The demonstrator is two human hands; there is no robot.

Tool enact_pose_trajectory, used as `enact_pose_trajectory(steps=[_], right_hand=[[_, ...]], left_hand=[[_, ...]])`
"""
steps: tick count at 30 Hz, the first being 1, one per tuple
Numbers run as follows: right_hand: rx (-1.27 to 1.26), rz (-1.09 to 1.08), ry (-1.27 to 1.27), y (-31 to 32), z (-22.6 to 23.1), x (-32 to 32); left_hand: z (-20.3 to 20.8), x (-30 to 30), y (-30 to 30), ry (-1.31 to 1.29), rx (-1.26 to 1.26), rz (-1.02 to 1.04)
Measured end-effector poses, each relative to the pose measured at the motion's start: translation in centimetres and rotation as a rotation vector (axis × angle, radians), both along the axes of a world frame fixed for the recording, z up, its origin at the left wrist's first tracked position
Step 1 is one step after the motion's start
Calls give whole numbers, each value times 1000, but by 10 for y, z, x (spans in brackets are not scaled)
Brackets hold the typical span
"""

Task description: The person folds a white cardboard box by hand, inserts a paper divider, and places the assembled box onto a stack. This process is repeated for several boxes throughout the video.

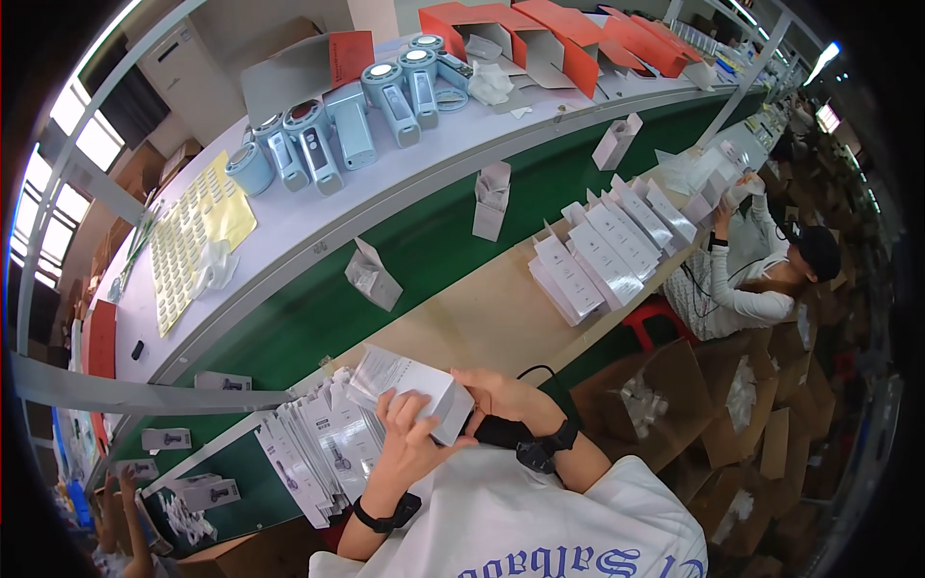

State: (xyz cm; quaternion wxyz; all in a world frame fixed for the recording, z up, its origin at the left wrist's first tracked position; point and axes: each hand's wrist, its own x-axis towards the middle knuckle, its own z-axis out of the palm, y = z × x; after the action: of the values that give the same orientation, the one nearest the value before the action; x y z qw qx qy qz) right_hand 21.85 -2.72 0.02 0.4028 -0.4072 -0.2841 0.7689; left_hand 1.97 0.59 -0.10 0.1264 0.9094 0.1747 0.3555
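Observation:
A white cardboard box (424, 385) is held up in front of my chest between both hands, tilted, with a panel reaching out at its far left end. My left hand (409, 433) wraps its fingers over the near left side of the box. Against its right end presses my right hand (488, 397), partly hidden behind the box. Just left of the box, a stack of flat white printed cartons (332, 443) lies on the bench. Black bands circle both my wrists.
Open white boxes (373, 275) stand on the green belt (434, 236) ahead. Several folded boxes (597, 252) line the bench (462, 313) to the right, near a seated co-worker (761, 279). Pale blue devices (313, 144), a sticker sheet (183, 236) and orange cartons (568, 43) occupy the upper shelf.

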Motion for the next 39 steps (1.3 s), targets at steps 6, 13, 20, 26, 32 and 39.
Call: enact_pose_trajectory(steps=[6,13,20,26,32,39], right_hand=[[75,-83,-647,-2,-15,43],[145,-450,-1892,-35,-86,167],[48,-705,-2410,-27,-104,159],[475,-129,-1427,6,-117,111],[-124,-65,-1548,8,-251,206],[61,-465,-1555,12,-298,258]], left_hand=[[-35,-4,2,-13,-564,1],[-159,-107,23,517,-648,1139],[-158,-116,29,611,-724,1168],[-201,-146,21,417,-678,1083],[-191,-133,20,331,-708,984],[-157,-130,8,492,-902,1201]])
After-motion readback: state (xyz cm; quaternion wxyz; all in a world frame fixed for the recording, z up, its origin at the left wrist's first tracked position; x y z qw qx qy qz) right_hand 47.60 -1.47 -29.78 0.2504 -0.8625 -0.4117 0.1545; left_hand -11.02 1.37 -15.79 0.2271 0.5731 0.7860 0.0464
